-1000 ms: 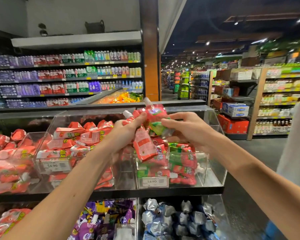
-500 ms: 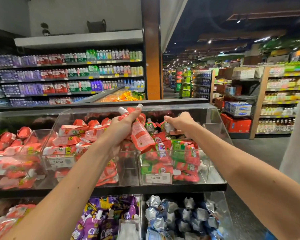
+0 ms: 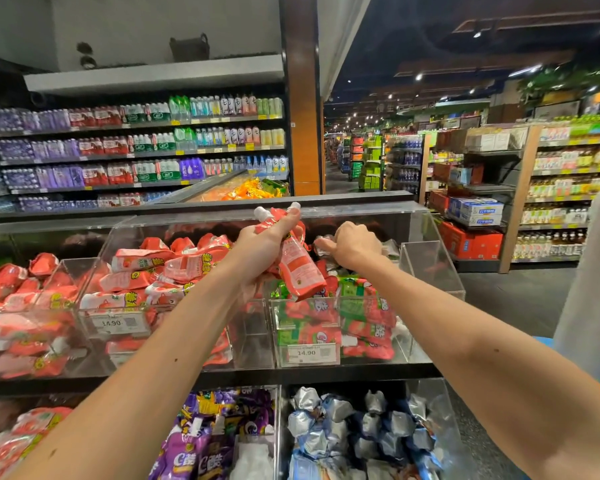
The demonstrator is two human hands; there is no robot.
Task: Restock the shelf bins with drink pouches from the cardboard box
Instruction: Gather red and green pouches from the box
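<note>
My single head view looks forward and slightly down, close over the shelf bins [image 3: 430, 271] at centre frame, the aisle [image 3: 333, 178] receding upper right.

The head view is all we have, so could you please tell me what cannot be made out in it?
- Cardboard box: outside the frame of the head view.
- Right hand: its back faces the camera and hides the fingertips, so it cannot be told whether it holds a pouch.
- Left hand: it grips red pouches, but the hand hides how many.
- Price label: the print above 14.90 is too small to read.
</note>
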